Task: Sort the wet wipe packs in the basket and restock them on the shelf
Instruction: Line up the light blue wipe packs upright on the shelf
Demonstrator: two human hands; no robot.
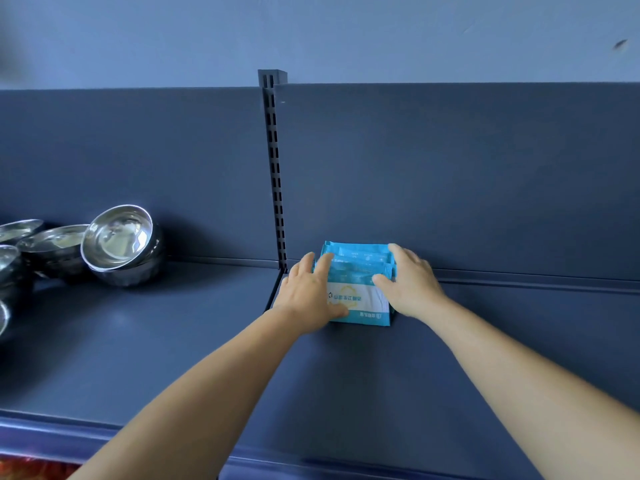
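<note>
A stack of light blue and white wet wipe packs lies on the dark blue shelf, close to the back panel and just right of the slotted upright. My left hand holds the stack's left side, fingers on top and thumb against the front edge. My right hand holds the right side, fingers over the back packs and thumb on top. The front pack shows a white label with printed characters. The basket is out of view.
Several stacked steel bowls sit on the shelf at the left. A black slotted upright divides the back panel. The shelf's front lip runs along the bottom. Bare shelf surface extends to the right of the packs.
</note>
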